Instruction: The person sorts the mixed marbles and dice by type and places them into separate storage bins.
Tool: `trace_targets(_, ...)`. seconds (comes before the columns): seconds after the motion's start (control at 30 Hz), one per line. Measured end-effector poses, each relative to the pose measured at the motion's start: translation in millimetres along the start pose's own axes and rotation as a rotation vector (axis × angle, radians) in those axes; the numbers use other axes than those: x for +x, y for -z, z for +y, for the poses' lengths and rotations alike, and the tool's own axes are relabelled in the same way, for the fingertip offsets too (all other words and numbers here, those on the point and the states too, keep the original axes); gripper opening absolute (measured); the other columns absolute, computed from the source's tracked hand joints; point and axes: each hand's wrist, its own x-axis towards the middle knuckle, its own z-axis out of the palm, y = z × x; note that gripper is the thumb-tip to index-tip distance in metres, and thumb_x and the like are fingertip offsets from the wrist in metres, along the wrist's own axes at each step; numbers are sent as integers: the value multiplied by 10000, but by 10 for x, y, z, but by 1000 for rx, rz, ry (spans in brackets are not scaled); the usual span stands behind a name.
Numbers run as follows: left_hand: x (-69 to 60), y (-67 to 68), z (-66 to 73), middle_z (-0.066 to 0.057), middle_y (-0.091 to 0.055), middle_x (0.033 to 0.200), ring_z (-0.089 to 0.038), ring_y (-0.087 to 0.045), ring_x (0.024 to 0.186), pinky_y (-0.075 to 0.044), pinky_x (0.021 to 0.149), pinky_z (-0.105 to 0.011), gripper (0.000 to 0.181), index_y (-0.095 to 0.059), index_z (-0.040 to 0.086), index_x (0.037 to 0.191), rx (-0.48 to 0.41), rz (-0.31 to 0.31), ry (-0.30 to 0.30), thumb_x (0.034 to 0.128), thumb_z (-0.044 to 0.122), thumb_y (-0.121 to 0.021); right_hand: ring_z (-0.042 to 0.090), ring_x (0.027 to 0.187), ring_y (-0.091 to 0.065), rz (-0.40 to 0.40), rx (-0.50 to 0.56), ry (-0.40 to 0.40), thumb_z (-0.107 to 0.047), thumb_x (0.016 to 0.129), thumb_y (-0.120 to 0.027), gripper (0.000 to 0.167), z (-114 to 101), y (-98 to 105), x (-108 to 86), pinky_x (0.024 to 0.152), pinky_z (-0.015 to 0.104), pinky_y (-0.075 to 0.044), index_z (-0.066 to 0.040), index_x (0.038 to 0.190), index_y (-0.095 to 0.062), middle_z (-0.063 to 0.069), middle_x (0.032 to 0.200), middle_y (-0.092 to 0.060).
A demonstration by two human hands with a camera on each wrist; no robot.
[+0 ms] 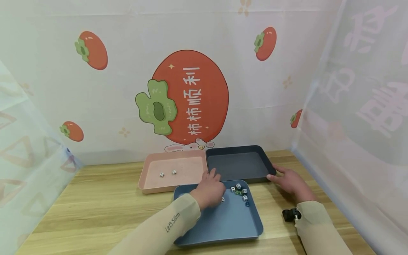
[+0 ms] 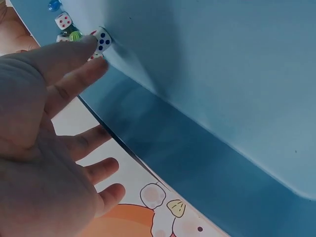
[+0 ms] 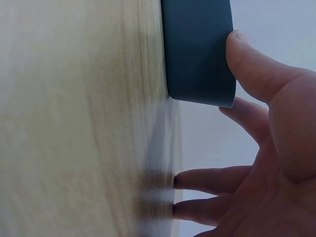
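My left hand (image 1: pixel 210 191) reaches over the far edge of the blue tray (image 1: pixel 229 223). In the left wrist view its thumb and index finger stretch to a white die (image 2: pixel 102 40) with blue pips; the thumb tip overlaps it, and no pinch shows. The other fingers spread beyond the rim. My right hand (image 1: pixel 290 182) rests at the near right corner of the dark tray (image 1: pixel 240 166). In the right wrist view the thumb touches that tray's rim, the index finger lies by the corner, and other fingers reach down to the table.
Several dice (image 1: pixel 245 198), green beads and a blue bead (image 1: pixel 247 204) cluster in the blue tray's far right corner. Two dice (image 1: pixel 174 172) lie in the pink tray (image 1: pixel 149 177), left of the dark one. The wooden table (image 1: pixel 95 209) ends at a printed cloth backdrop (image 1: pixel 114 88).
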Motion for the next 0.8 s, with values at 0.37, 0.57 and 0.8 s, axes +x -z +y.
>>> trace_targets(0.37,19,-37,17,-89,-548,1381,-361,-268,1431,-207,1120,-572,103,-770,278,912,34,-15,-1,884,371,-736,592,1305,-330,3,0,3,-588,951,-566,860,-1,0,3,1001,697,-305,-16,1541,-311,384,1455,-353)
trace_targets(0.57,14,-39,39,-84,-540,1390,-352,-270,1433,-203,1128,-561,195,-788,241,998,36,-11,34,873,378,-729,596,1302,-330,5,1,5,-578,952,-571,853,-9,7,2,999,698,-307,-12,1538,-316,389,1452,-351)
trace_targets(0.8,10,-45,43,-93,-546,1373,-375,-250,1442,-205,1127,-571,111,-784,293,946,21,-7,27,871,366,-746,594,1309,-322,-3,7,-8,-563,958,-574,842,-11,7,1,1008,698,-295,-19,1543,-307,383,1457,-351)
